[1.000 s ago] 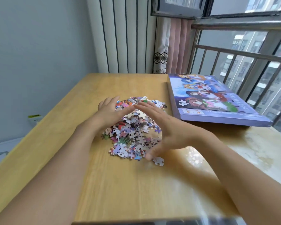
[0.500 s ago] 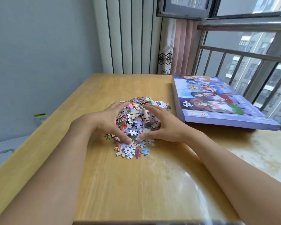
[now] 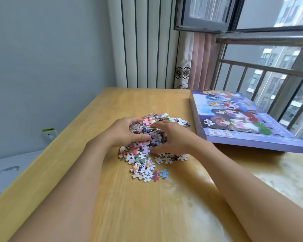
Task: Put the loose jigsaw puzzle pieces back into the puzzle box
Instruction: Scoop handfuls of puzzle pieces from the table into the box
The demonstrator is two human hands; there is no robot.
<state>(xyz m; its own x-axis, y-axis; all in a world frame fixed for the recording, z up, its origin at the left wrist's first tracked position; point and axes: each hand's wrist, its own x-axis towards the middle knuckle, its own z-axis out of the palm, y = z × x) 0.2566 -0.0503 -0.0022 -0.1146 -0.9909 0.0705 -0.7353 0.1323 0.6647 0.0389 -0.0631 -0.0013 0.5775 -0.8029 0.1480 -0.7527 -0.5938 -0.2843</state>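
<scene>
Puzzle pieces [image 3: 143,159] lie heaped mid-table [image 3: 147,206], between left hand [image 3: 122,132] and right hand [image 3: 175,138]. Puzzle box [image 3: 243,119] lies right of heap, before the window railing [image 3: 269,70].

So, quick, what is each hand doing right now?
Left hand: fingers curled round a heap of jigsaw puzzle pieces, gripping it.
Right hand: curled round the same heap from the other side, gripping it too.
</scene>
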